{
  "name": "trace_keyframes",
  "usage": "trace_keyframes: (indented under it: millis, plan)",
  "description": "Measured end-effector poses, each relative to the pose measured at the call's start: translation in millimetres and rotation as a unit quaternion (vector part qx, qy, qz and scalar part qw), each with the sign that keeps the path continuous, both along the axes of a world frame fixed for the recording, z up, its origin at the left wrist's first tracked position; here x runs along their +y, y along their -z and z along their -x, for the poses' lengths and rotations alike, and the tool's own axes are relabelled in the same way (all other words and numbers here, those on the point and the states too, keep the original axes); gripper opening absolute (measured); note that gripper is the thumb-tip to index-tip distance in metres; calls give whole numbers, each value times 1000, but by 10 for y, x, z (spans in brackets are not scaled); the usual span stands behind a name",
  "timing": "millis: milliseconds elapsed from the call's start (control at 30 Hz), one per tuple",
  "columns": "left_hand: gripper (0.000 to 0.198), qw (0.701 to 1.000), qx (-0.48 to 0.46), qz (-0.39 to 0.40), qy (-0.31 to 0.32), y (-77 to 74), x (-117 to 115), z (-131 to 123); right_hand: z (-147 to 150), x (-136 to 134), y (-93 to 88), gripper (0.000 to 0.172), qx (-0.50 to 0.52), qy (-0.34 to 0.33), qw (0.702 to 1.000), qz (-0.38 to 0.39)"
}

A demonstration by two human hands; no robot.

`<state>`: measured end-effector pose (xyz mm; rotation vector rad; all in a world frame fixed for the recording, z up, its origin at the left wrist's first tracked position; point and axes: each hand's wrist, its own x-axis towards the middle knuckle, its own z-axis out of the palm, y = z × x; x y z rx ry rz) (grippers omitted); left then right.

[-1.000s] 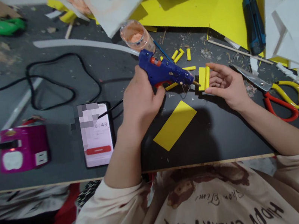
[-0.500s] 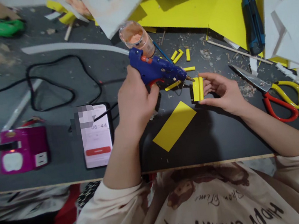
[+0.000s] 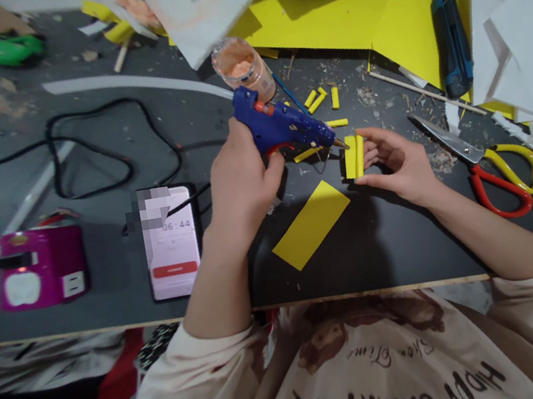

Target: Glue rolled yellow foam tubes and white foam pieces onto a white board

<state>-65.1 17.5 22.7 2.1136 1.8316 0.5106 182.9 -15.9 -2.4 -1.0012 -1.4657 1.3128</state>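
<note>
Left hand [image 3: 244, 183] clamped round glue gun [image 3: 282, 124], nozzle [image 3: 340, 143] at partly rolled yellow strip [image 3: 350, 159] pinched in right hand [image 3: 401, 163], in from tabletop [image 3: 349, 271]'s near edge. Small yellow rolls [image 3: 335, 98] look done; flat yellow piece [image 3: 311, 225] (nearer that edge) not yet rolled

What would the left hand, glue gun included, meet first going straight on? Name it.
Likely the yellow paper in the right hand; the glue gun's tip sits by its edge, though whether they touch is unclear.
</note>
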Motion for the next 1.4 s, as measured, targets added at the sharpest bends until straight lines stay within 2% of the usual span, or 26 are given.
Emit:
trace_keyframes:
  millis: [333, 700, 1033, 1233, 1400]
  plan:
    - [45, 998, 19, 43, 29, -73, -41, -53, -30, 47, 21, 63, -23, 68, 997, -7]
    - [39, 999, 22, 18, -21, -74, -19, -45, 9, -34, 14, 61, -35, 5, 999, -26]
    - [35, 1000, -7, 0, -31, -43, -19, -27, 10, -43, -15, 61, -59, -6, 998, -28]
    - [38, 994, -54, -29, -87, -55, 28, -34, 11, -35, -20, 63, -45, 12, 999, -18]
    - [38, 989, -21, -71, -129, -178, 101, 220, 12, -11, -18, 70, -38, 24, 999, -6]
